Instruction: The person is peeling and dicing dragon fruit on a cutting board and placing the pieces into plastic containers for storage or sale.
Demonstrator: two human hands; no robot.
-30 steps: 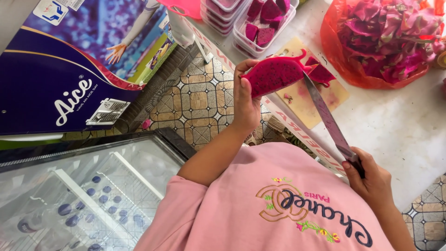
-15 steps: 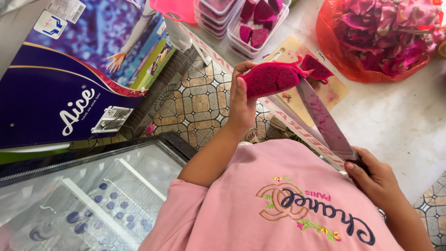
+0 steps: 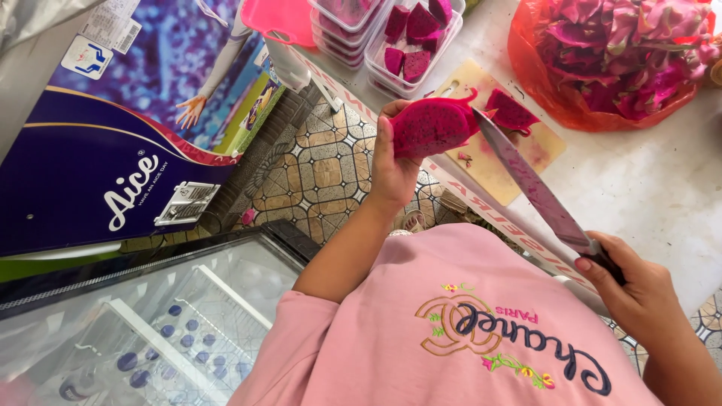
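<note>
- Since the earlier frames the magenta half of dragon fruit with its speckled cut flesh [image 3: 430,126] sits a little further from the body, and the long steel knife with a dark handle [image 3: 535,188] has swung so that its tip meets the fruit's right edge; the view has shifted slightly
- Orange plastic bag heaped with pink peelings [image 3: 613,56] lies at the far right of the white table [image 3: 654,188]; pale yellow cutting board [image 3: 500,154] lies beside it, under the fruit
- Clear plastic tubs of magenta chunks [image 3: 412,41] stand beyond the board
- Left hand [image 3: 392,162] cups the fruit above the board; right hand [image 3: 628,282] is clenched around the knife handle
- Step in hand looks like cutting or peeling the half; next move calls for a steady blade kept clear of the left fingers
</note>
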